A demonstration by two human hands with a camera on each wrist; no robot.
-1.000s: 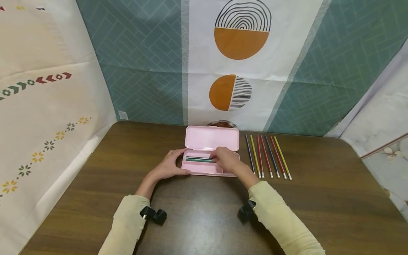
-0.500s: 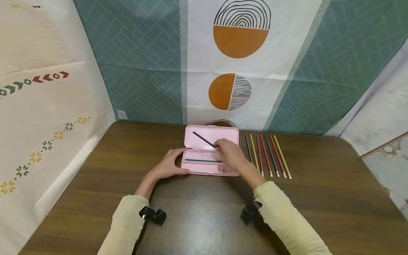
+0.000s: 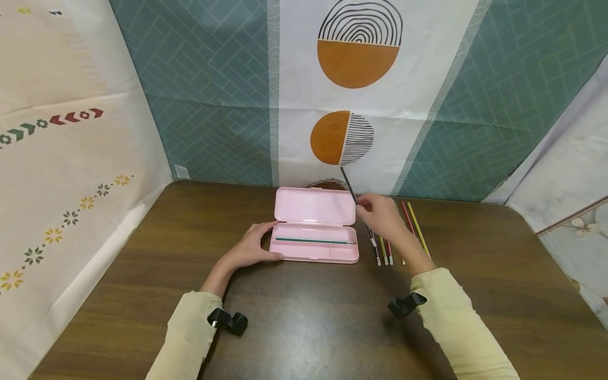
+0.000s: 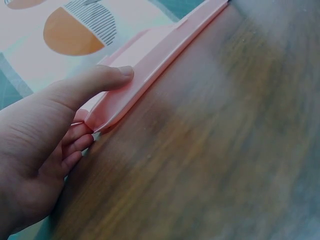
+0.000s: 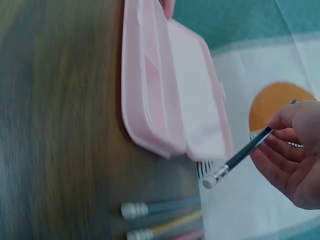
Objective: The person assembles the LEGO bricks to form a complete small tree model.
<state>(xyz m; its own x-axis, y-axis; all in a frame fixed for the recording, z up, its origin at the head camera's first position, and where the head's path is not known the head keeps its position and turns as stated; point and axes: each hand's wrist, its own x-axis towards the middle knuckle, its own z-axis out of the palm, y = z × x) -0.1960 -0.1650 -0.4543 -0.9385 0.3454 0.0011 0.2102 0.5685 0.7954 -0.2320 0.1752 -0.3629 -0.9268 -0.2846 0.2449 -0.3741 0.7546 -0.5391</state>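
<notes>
An open pink pencil case (image 3: pixel 300 251) lies on the table with its lid tipped back. My left hand (image 3: pixel 252 248) grips its left end, the thumb (image 4: pixel 117 75) along the front wall and fingers curled at the end. A green pencil (image 3: pixel 304 240) lies in the long back compartment. Right of the case, my right hand (image 3: pixel 383 217) pinches a dark pencil (image 5: pixel 245 151) between thumb and fingers. The pencil slants above the table, its white eraser end toward me. Beneath this hand lies a row of pencils, partly hidden by it.
Red (image 3: pixel 408 217) and yellow (image 3: pixel 419 229) pencils show at the row's right side, erasers toward the near edge. The brown table (image 3: pixel 294 316) stretches in front of the case. A patterned cloth wall (image 3: pixel 223 105) stands right behind the table.
My right hand has lifted the dark pencil out of the case and carried it right, over the pencil row. The left hand has stayed on the case.
</notes>
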